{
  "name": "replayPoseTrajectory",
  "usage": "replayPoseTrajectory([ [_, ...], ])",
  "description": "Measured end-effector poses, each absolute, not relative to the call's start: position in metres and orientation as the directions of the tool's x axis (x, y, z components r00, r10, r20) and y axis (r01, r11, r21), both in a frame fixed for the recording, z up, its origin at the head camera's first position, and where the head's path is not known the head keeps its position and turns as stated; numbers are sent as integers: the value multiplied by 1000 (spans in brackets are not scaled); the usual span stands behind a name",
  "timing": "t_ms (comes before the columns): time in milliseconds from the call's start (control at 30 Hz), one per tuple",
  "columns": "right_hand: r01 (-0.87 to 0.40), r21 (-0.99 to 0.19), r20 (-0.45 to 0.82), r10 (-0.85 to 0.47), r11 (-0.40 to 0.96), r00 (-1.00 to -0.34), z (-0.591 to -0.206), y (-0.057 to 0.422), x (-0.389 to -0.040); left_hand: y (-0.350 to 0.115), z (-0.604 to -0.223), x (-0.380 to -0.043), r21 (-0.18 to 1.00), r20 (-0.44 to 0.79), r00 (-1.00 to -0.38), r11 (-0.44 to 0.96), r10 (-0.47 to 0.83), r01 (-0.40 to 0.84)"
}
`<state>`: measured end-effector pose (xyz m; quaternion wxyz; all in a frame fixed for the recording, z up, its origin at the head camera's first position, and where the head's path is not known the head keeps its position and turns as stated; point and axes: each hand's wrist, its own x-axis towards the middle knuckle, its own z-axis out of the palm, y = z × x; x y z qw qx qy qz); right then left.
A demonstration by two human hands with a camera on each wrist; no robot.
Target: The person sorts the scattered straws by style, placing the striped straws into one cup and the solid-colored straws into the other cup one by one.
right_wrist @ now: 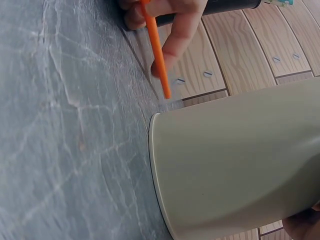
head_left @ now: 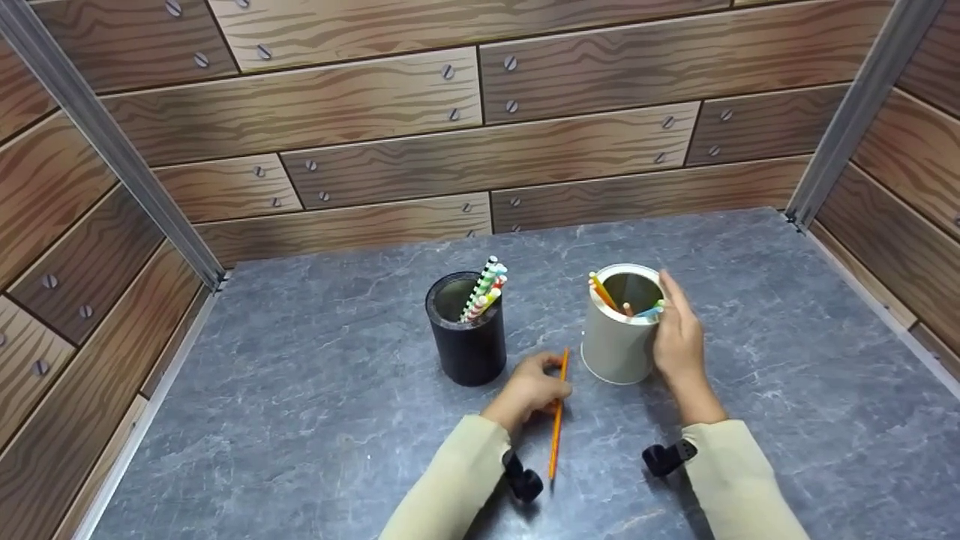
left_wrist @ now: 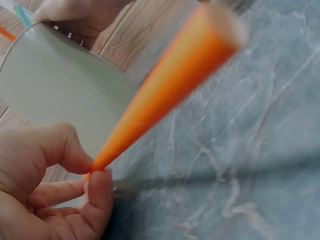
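Note:
A thin orange straw (head_left: 559,420) is pinched between the thumb and fingers of my left hand (head_left: 536,386). In the left wrist view, the straw (left_wrist: 170,75) slants toward the camera, its pale end nearest. Just right of that hand stands a white cylindrical cup (head_left: 616,349) holding a few orange, green and blue straws. My right hand (head_left: 681,337) rests along the cup's right side, fingers reaching up to the rim. The right wrist view shows the cup's wall (right_wrist: 235,160) upright on its base, with most of that hand hidden behind it.
Left of the white cup stands a black cylindrical cup (head_left: 470,349) with several striped straws (head_left: 484,292) leaning to its right. Both cups sit on a grey marbled table (head_left: 315,390). Wood-patterned walls (head_left: 390,165) enclose its back and sides.

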<state>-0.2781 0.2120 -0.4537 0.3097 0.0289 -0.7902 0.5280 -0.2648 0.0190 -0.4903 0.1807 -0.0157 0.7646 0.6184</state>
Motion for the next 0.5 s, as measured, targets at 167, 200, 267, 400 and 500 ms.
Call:
replayPoseTrajectory([
  [167, -367, -818, 518, 289, 443, -805, -455, 213, -278, 16, -496, -259, 967, -249, -950, 96, 191, -234],
  [200, -365, -819, 516, 289, 443, -806, -455, 213, -278, 15, -497, -259, 970, -242, -952, 72, 188, -233],
  [267, -360, -821, 510, 288, 443, -810, -455, 213, -278, 14, -498, -259, 974, -227, -958, 34, 175, -225],
  [400, -366, -822, 512, 283, 437, -811, -455, 212, -278, 12, -497, -260, 982, -186, -974, -15, 130, -190],
  [500, -374, -818, 520, 283, 437, -806, -455, 212, -278, 12, -492, -261, 989, -141, -986, -38, 92, -145],
])
